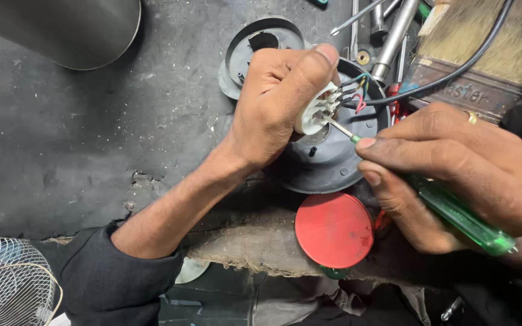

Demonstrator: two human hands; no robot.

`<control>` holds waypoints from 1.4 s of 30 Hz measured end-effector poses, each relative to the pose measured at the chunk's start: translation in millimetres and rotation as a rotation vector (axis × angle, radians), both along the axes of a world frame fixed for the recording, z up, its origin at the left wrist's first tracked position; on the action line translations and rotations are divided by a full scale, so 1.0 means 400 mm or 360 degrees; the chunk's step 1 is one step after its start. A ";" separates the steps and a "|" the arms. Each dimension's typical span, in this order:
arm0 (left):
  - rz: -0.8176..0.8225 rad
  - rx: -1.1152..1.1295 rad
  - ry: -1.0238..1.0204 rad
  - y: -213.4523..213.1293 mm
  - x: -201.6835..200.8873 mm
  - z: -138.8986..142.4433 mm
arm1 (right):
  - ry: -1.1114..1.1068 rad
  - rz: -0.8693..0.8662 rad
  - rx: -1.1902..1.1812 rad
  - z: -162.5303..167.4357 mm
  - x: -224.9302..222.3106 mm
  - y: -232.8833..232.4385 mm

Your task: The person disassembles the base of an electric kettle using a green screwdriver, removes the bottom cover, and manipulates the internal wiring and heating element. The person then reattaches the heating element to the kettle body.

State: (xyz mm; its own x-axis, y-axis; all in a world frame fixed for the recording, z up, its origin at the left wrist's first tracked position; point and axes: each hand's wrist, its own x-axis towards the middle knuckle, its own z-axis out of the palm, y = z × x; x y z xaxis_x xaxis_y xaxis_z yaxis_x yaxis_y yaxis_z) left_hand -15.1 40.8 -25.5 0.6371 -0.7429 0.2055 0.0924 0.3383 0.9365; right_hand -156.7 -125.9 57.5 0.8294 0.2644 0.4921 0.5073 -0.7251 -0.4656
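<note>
Gripping a white switch block [316, 111] above the grey housing [327, 166], the left hand [276, 102] steadies it; the right hand [454, 160] clasps a green screwdriver [460, 217]. Its tip may slip off and nick the wires [354, 96].

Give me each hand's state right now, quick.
Left hand: closed on the white switch block.
Right hand: closed on the green screwdriver, tip at the block.

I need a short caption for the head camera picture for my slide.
Left hand holds a white switch while right hand applies a green screwdriver to it.
</note>
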 end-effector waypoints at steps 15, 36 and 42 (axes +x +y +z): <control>0.0006 -0.0027 -0.0067 -0.003 -0.006 0.004 | -0.0067 0.0052 0.0001 -0.008 0.013 -0.001; 0.0054 0.0019 -0.0005 -0.007 -0.009 0.011 | -0.0142 -0.0018 -0.0053 -0.001 0.016 0.009; 0.0042 0.0033 -0.0033 -0.007 -0.009 0.012 | -0.0113 -0.0004 -0.0079 0.004 0.018 0.008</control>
State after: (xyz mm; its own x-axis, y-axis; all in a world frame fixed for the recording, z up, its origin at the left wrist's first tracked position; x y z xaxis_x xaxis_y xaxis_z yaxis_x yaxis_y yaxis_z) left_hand -18.6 37.9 -20.5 0.6523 -0.7301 0.2035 0.0642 0.3208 0.9450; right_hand -149.5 -122.5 59.3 0.7937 0.2881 0.5358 0.5360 -0.7478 -0.3918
